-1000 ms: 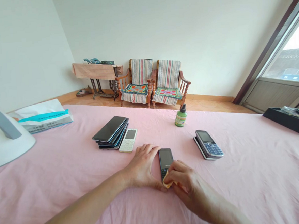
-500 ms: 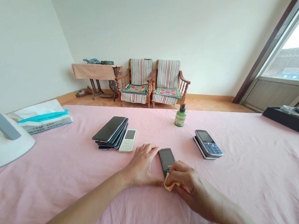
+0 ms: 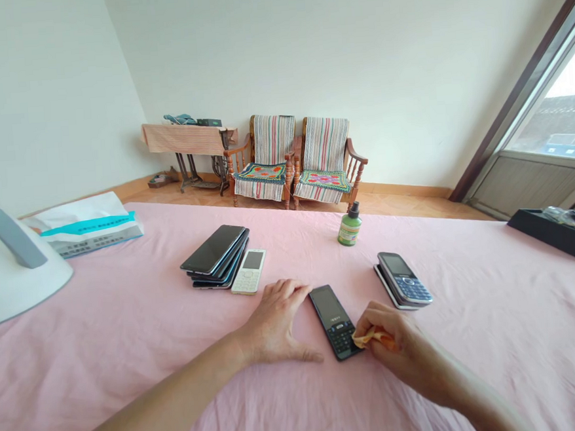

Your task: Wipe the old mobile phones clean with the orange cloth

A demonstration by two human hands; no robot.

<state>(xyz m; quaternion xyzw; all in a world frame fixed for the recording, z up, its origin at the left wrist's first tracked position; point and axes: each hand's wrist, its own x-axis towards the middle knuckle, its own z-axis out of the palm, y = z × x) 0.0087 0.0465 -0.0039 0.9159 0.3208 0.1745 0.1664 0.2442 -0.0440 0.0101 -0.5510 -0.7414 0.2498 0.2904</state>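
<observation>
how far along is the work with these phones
One black keypad phone is in hand: the right hand holds a yellow cloth at its lower edge, the left hand beside it. The stack of dark touchscreen phones, white keypad phone and blue keypad phone atop another lie aside; which are done or left, I cannot tell.

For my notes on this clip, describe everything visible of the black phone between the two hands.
The black phone is a slim bar type, glossy and plastic-looking, with a dark screen above small keys. Pale lettering under the screen is too blurred to read. It lies face up on the pink sheet, its top angled leftward. The yellow cloth in the right hand meets its lower right edge. The left hand's fingertips are at its top left corner; contact is unclear.
</observation>
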